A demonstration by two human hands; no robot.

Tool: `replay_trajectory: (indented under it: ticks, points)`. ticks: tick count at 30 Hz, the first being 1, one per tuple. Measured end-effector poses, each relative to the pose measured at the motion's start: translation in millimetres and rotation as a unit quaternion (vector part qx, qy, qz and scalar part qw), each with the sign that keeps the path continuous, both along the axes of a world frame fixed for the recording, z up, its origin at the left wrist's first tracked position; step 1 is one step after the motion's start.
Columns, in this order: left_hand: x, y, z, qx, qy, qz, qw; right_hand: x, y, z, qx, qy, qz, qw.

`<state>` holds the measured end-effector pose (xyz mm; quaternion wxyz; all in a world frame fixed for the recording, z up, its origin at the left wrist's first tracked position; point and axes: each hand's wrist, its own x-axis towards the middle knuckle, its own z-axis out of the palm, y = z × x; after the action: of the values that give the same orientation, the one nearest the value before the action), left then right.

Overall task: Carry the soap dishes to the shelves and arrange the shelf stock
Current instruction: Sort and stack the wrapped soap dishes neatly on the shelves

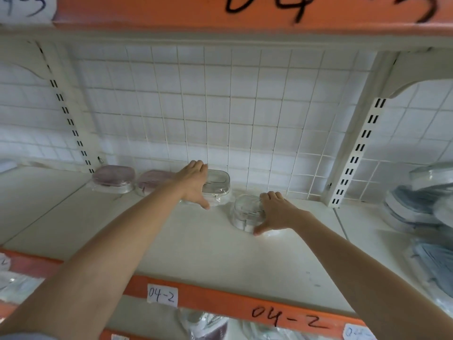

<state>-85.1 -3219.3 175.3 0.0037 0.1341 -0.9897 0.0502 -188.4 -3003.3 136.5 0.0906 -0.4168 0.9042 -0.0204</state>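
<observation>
Two pink soap dishes in clear wrap, one (113, 177) and another (151, 180), stand side by side at the back left of the white shelf (191, 246). To their right a white soap dish (219, 184) stands against the wire grid; my left hand (193, 184) grips its left side, thumb in front. A second white soap dish (245, 212) lies nearer and further right, and my right hand (274, 212) grips it from the right, thumb at its front edge.
The shelf's orange front rail (235, 303) carries "04-2" labels. A white slotted upright (355, 155) bounds the bay on the right, another on the left. Bagged blue-grey goods (421, 204) pile up in the right bay. More wrapped stock shows on the shelf below.
</observation>
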Motion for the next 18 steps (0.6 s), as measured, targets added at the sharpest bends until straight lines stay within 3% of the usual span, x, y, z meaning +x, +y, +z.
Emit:
replay_trajectory:
  ticks: [18]
  points:
    - [99, 162, 11, 0.044, 0.030, 0.009, 0.999, 99, 170, 27, -0.085, 0.056, -0.036, 0.994]
